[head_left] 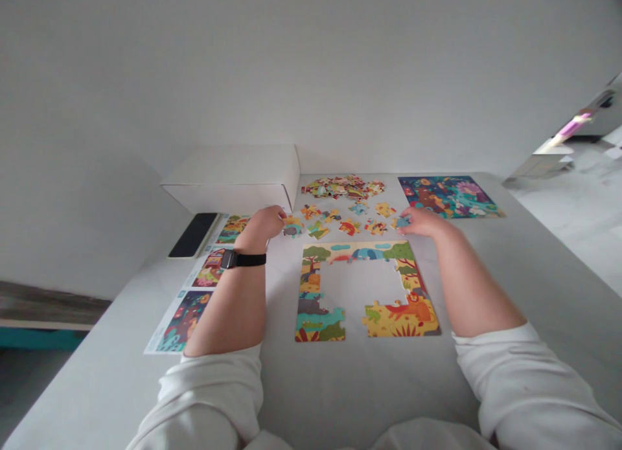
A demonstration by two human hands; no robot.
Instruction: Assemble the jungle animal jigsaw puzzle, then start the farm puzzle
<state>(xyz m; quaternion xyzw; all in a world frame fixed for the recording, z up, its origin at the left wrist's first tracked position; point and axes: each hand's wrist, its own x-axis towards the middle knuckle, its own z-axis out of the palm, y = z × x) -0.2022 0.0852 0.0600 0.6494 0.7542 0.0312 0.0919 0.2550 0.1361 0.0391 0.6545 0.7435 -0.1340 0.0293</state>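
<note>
A half-built jigsaw frame [311,288] with a bare centre lies on the white table [369,385] in front of me. Beyond it a row of loose pieces [350,227] is spread out. My left hand [262,225], with a black watch on the wrist, is curled at the left end of that row, its fingertips on a grey-blue piece [292,228]. At the right end my right hand [422,221] rests with fingers closed over a blue piece [401,222].
A heap of unsorted pieces [343,186] lies further back, a finished dark puzzle [447,196] to its right. A white box [236,177], a black phone [193,234] and a picture sheet [192,301] sit on the left.
</note>
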